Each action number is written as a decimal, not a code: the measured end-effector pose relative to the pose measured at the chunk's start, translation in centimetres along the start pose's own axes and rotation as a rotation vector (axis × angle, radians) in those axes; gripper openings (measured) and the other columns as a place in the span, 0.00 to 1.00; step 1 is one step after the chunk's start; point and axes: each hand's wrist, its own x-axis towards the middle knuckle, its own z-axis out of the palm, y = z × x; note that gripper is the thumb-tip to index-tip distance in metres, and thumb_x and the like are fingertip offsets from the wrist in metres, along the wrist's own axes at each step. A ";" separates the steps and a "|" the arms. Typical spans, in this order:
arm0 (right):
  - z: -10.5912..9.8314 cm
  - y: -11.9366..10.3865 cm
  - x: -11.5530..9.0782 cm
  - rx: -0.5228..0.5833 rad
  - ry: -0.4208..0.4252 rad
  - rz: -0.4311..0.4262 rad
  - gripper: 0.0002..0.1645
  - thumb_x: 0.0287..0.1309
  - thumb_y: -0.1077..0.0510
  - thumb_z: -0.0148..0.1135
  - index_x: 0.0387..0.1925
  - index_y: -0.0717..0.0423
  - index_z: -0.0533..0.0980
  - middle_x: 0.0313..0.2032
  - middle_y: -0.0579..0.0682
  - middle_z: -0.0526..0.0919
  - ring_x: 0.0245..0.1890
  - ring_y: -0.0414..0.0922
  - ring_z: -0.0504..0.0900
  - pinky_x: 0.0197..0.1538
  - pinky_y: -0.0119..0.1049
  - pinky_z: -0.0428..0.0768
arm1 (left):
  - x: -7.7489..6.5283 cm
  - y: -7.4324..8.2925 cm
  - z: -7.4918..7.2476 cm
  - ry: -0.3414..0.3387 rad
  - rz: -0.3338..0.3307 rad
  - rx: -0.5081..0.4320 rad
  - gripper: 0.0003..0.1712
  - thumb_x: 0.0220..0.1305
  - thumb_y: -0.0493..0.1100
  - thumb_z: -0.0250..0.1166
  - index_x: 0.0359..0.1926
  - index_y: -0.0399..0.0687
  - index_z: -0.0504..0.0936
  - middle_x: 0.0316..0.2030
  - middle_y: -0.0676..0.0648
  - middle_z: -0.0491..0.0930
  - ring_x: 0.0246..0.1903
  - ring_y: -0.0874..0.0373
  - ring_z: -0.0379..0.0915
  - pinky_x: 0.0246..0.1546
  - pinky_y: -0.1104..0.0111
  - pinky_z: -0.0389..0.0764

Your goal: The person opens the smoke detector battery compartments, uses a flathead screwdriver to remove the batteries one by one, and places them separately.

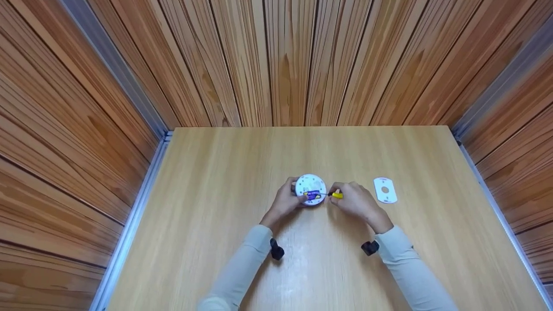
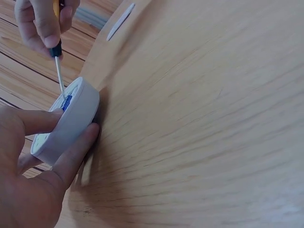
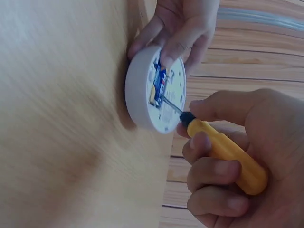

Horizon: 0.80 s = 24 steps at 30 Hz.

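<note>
My left hand [image 1: 287, 196] grips a round white device [image 1: 310, 183] by its rim, its open back tilted up toward the head camera. Blue batteries [image 3: 160, 85] sit in a slot of that back, and the left thumb presses at one end of them. In my right hand [image 1: 355, 199] is a screwdriver [image 3: 223, 149] with a yellow handle and black collar, the fingers wrapped round the handle. Its thin metal shaft reaches to the batteries, the tip right at their edge in the right wrist view. The device is held low over the wooden table.
A flat white plate [image 1: 385, 190] with a round hole lies on the table [image 1: 207, 207] to the right of my right hand. Wood-plank walls [image 1: 289, 65] with metal edge rails [image 1: 129, 233] enclose the table at the back and both sides.
</note>
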 end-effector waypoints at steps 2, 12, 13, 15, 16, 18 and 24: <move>-0.3 0.1 0.0 0.014 -0.011 0.020 0.19 0.72 0.53 0.67 0.61 0.54 0.83 0.48 0.55 0.87 0.41 0.50 0.81 0.41 0.41 0.77 | 0.0 0.0 -0.2 0.008 -0.001 0.007 0.35 0.67 0.29 0.70 0.72 0.47 0.72 0.52 0.41 0.79 0.47 0.53 0.82 0.41 0.67 0.89; -0.5 0.2 0.1 0.011 0.052 -0.036 0.13 0.70 0.55 0.70 0.53 0.52 0.84 0.40 0.53 0.87 0.32 0.46 0.79 0.33 0.36 0.73 | 0.1 0.2 -0.4 0.031 0.031 -0.022 0.34 0.65 0.28 0.70 0.71 0.45 0.73 0.53 0.40 0.78 0.48 0.53 0.80 0.40 0.67 0.89; -0.4 0.2 0.2 0.007 0.059 -0.045 0.12 0.70 0.55 0.70 0.53 0.52 0.85 0.40 0.53 0.88 0.31 0.46 0.78 0.32 0.36 0.73 | 0.1 0.2 -0.4 0.033 0.032 -0.021 0.34 0.65 0.28 0.70 0.70 0.45 0.73 0.53 0.40 0.77 0.48 0.53 0.80 0.39 0.67 0.89; -0.2 0.2 0.3 -0.005 0.068 -0.059 0.12 0.70 0.55 0.70 0.52 0.53 0.85 0.42 0.55 0.89 0.32 0.45 0.79 0.34 0.37 0.74 | 0.1 0.2 -0.3 0.041 0.025 -0.011 0.35 0.65 0.28 0.71 0.71 0.46 0.73 0.53 0.41 0.77 0.49 0.53 0.80 0.39 0.67 0.88; 0.0 0.1 0.2 -0.011 0.073 -0.057 0.12 0.71 0.55 0.70 0.52 0.52 0.86 0.44 0.55 0.89 0.33 0.46 0.79 0.35 0.38 0.75 | 0.1 0.2 -0.3 0.042 0.016 -0.005 0.35 0.65 0.29 0.71 0.71 0.47 0.73 0.53 0.41 0.77 0.50 0.53 0.80 0.39 0.68 0.88; 0.2 0.1 0.2 -0.030 0.085 -0.066 0.13 0.71 0.55 0.69 0.53 0.53 0.86 0.47 0.56 0.90 0.35 0.46 0.80 0.39 0.40 0.77 | 0.1 0.3 -0.2 0.045 0.002 0.005 0.35 0.66 0.29 0.71 0.71 0.48 0.73 0.53 0.42 0.77 0.50 0.53 0.79 0.39 0.68 0.88; 0.8 -0.3 0.2 -0.095 0.133 -0.137 0.12 0.69 0.57 0.71 0.52 0.54 0.86 0.50 0.59 0.91 0.35 0.47 0.80 0.41 0.42 0.79 | 0.0 0.3 -0.2 0.044 -0.014 0.029 0.36 0.67 0.30 0.71 0.72 0.50 0.73 0.53 0.43 0.78 0.50 0.53 0.79 0.39 0.68 0.87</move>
